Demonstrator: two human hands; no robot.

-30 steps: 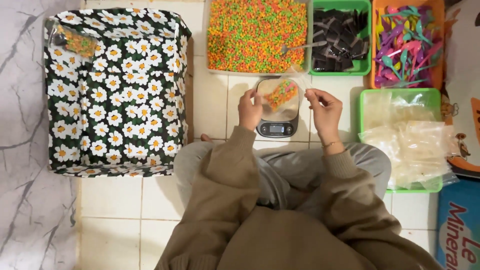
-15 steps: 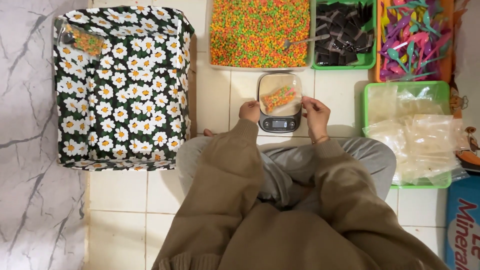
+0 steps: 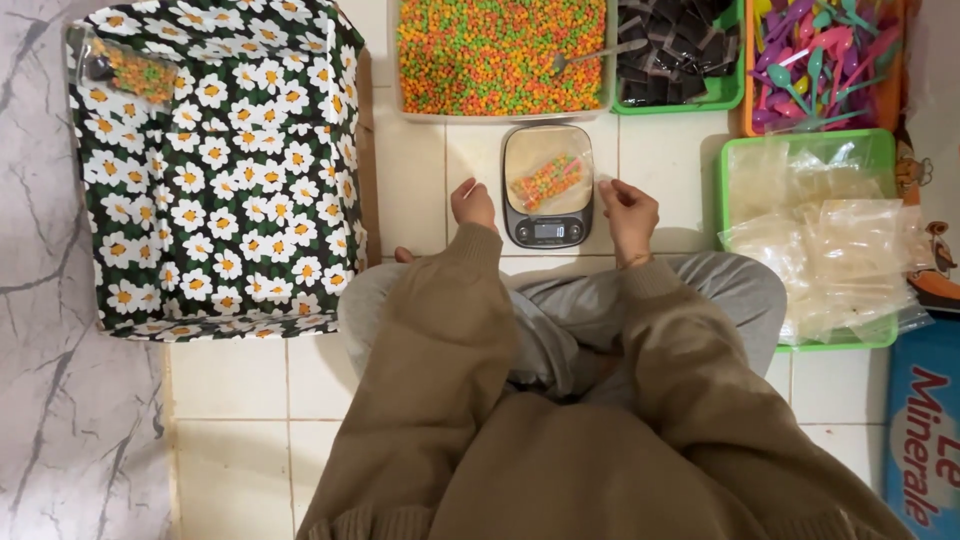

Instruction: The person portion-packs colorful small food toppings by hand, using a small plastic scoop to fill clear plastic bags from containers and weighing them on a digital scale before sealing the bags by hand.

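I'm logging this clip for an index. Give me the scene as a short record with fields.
Setting: tiled floor, person seated
Left hand: beside the scale, holds nothing
Right hand: fingers curled beside the scale, contents unclear
On scale: clear bag of coloured pellets
Behind: pellet tray, tray of dark packets, tray of plastic spoons
Right: green tray of empty bags
Left: floral box

- Box (image 3: 215,170): dark cloth, white daisies with orange centres.
- Pellets (image 3: 500,50): orange, green and yellow, in a white tray (image 3: 500,116).
- Scale (image 3: 547,225): grey, carrying a clear bag (image 3: 545,180) of the same pellets.
- Sachets (image 3: 670,50): black, in a green tray (image 3: 728,95).
- Spoons (image 3: 820,60): pink, purple, teal, in an orange tray (image 3: 748,120).
- Empty bags (image 3: 830,250): clear, in a green tray (image 3: 724,180).
- Sleeves (image 3: 440,340): khaki brown.
- Floor (image 3: 250,400): cream tiles; grey-veined marble at left.
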